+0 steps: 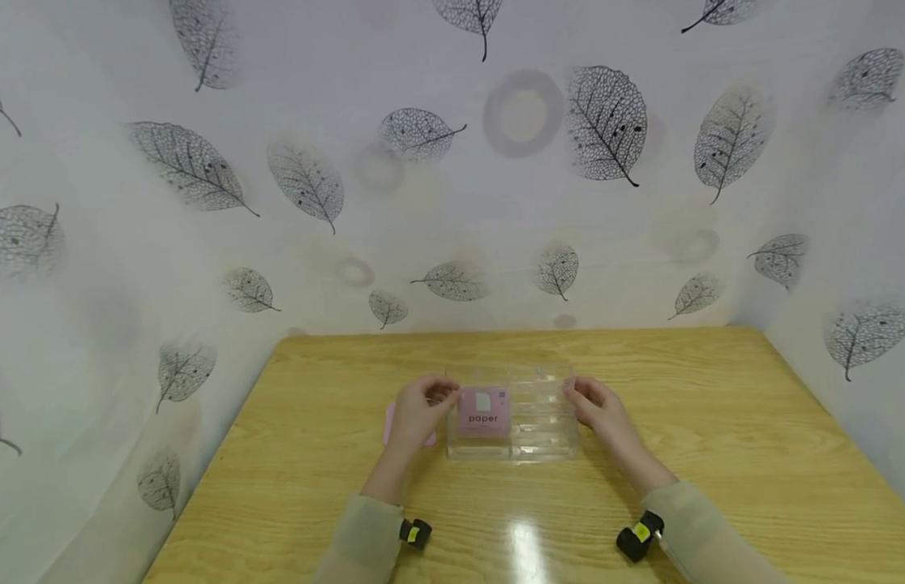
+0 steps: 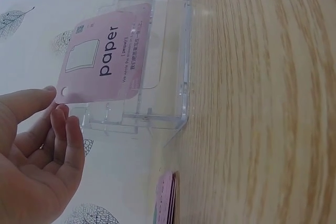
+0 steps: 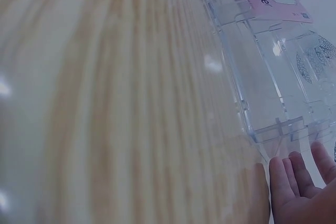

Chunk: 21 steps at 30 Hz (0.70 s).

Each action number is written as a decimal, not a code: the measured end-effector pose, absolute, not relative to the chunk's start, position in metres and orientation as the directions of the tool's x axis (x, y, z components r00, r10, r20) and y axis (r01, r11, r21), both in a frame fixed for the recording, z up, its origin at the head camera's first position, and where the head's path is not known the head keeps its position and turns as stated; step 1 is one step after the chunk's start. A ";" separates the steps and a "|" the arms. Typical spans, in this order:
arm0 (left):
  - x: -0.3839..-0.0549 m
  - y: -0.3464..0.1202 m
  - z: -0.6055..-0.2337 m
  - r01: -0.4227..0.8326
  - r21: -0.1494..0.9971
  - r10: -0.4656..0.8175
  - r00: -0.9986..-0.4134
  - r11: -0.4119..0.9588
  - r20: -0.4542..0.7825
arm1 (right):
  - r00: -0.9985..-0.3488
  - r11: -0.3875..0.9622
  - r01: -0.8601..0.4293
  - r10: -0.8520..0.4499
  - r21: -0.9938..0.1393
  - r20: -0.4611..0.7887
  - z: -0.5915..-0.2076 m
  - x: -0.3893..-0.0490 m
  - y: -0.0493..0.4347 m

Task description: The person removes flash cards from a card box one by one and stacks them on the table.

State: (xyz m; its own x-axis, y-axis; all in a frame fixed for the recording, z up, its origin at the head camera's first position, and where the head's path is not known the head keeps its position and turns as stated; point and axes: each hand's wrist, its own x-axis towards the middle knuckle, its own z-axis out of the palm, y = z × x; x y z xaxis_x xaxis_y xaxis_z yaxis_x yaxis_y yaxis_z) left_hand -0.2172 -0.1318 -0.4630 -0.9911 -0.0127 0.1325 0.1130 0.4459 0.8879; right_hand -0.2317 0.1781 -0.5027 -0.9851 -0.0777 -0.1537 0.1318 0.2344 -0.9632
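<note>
A clear plastic rack [image 1: 543,451] with several steps and a middle divider stands on the table. In its left half rests a pink card [image 1: 484,423] with "paper" and a drawn sheet printed on it. My left hand [image 1: 421,410] pinches the card's upper left corner between thumb and forefinger; the left wrist view shows the card [image 2: 107,56] leaning back on the rack. At the rack's right end, my right hand [image 1: 602,410] holds the side edge with thumb and fingertips. The right half of the rack [image 3: 251,72] bears no card.
A small stack of pink cards [image 1: 389,422] lies on the wooden table [image 1: 715,454] left of the rack, partly hidden by my left hand; its edges [image 2: 166,198] show in the left wrist view. Behind the table hangs a pale leaf-print sheet [image 1: 452,203].
</note>
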 end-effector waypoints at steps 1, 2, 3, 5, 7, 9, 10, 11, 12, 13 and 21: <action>-0.217 -0.132 -0.463 0.110 0.887 -0.013 -0.992 0.449 0.129 | -0.985 0.237 0.131 -0.080 -0.963 -0.154 -0.503 -0.232 0.178; -0.217 -0.132 -0.463 0.105 0.885 -0.015 -0.992 0.454 0.126 | -0.985 0.238 0.132 -0.081 -0.962 -0.155 -0.503 -0.232 0.178; -0.218 -0.132 -0.464 0.096 0.885 -0.019 -0.993 0.455 0.118 | -0.985 0.239 0.132 -0.081 -0.962 -0.155 -0.503 -0.231 0.178; -0.218 -0.131 -0.464 0.091 0.887 -0.020 -0.994 0.454 0.111 | -0.985 0.237 0.130 -0.080 -0.963 -0.152 -0.502 -0.231 0.178; -0.219 -0.131 -0.464 0.092 0.888 -0.019 -0.993 0.450 0.113 | -0.986 0.234 0.124 -0.079 -0.964 -0.146 -0.502 -0.231 0.178; -0.219 -0.131 -0.465 0.095 0.889 -0.019 -0.993 0.449 0.115 | -0.987 0.230 0.122 -0.076 -0.965 -0.143 -0.501 -0.230 0.177; -0.220 -0.131 -0.465 0.093 0.891 -0.019 -0.993 0.445 0.113 | -0.987 0.230 0.121 -0.076 -0.966 -0.142 -0.501 -0.230 0.177; -0.219 -0.131 -0.465 0.092 0.890 -0.019 -0.993 0.446 0.113 | -0.987 0.233 0.120 -0.077 -0.965 -0.141 -0.501 -0.230 0.177; -0.219 -0.131 -0.465 0.093 0.890 -0.018 -0.993 0.446 0.113 | -0.987 0.238 0.117 -0.079 -0.964 -0.139 -0.501 -0.230 0.178; -0.219 -0.131 -0.466 0.094 0.889 -0.017 -0.993 0.448 0.114 | -0.987 0.242 0.116 -0.079 -0.963 -0.139 -0.502 -0.230 0.178; -0.220 -0.133 -0.469 0.103 0.896 -0.012 -0.993 0.433 0.119 | -0.986 0.241 0.123 -0.078 -0.963 -0.146 -0.500 -0.229 0.177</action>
State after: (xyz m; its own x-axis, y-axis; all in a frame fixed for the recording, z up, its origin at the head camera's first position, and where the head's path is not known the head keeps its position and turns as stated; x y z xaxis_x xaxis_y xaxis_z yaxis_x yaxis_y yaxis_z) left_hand -0.2199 -0.1331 -0.4692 -0.9928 -0.0121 0.1194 0.1025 0.4326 0.8957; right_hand -0.2288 0.1775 -0.5002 -0.9862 -0.0778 -0.1458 0.1234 0.2407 -0.9627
